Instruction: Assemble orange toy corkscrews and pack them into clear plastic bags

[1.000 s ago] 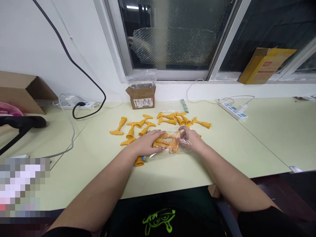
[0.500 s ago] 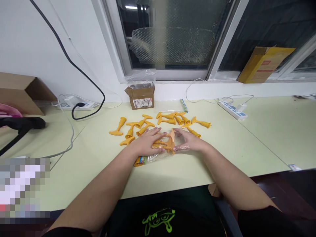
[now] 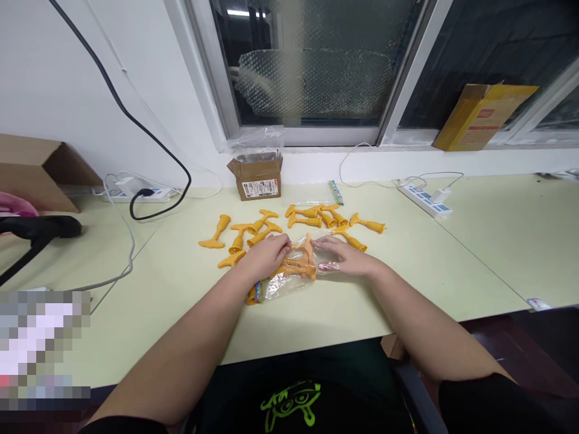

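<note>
A clear plastic bag lies on the table in front of me, with several yellow T-handled plastic pieces in it, their crossbars toward the right. My left hand is over the bag's left part, fingers curled together at the shaft of the upper piece; the fingertips are partly hidden. My right hand is at the bag's right end, its thumb and fingers forming a loose C, with shiny film around the thumb. A colourful label shows at the bag's left end, beside another yellow piece.
More loose yellow T-handled pieces lie beyond my hands. Behind them are another clear bag with a printed strip and a small cardboard box. Power strips with cables lie near the wall. A black curved object reaches in from the left.
My left hand's fingers have gone from spread flat over the bag to curled together. The bagged pieces show more fully and sit slightly farther left. My right hand stays nearly in place.
</note>
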Available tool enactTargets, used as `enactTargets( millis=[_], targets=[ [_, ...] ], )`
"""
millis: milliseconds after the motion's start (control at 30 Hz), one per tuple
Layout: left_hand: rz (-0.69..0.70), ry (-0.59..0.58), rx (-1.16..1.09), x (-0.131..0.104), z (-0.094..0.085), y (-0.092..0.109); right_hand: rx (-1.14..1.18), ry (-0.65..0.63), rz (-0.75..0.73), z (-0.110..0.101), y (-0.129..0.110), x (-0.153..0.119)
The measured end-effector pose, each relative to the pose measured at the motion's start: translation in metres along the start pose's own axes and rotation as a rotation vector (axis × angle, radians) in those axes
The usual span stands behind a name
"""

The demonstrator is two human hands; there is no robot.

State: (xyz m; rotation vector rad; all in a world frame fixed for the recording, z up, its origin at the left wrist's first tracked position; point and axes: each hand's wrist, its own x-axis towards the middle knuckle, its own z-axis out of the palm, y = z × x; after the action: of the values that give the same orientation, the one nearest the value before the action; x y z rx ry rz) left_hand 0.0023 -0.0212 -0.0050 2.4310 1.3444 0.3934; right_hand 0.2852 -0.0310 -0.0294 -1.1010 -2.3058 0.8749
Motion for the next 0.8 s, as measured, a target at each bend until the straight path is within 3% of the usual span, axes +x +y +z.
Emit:
enactTargets(
  millis=[200,333,467,633,800],
  targets=[
    [0.107,0.102,0.034,0.004,0.005,-0.003,0.058,0.0,0.034,0.002,0.0,0.0],
    [0.164,0.079,0.035,0.003,0.005,-0.003,0.099,0.093,0.047,0.011,0.003,0.004],
    [0.203,0.023,0.043,-0.001,0.003,0.0,0.114,0.148,-0.042,0.019,0.009,0.008],
    [0.214,0.012,0.021,-0.001,0.003,0.002,-0.031,0.066,-0.164,0.017,0.011,0.01],
    [0.204,0.052,0.015,0.002,0.005,-0.003,-0.044,-0.02,-0.138,0.012,0.005,0.005]
  ],
)
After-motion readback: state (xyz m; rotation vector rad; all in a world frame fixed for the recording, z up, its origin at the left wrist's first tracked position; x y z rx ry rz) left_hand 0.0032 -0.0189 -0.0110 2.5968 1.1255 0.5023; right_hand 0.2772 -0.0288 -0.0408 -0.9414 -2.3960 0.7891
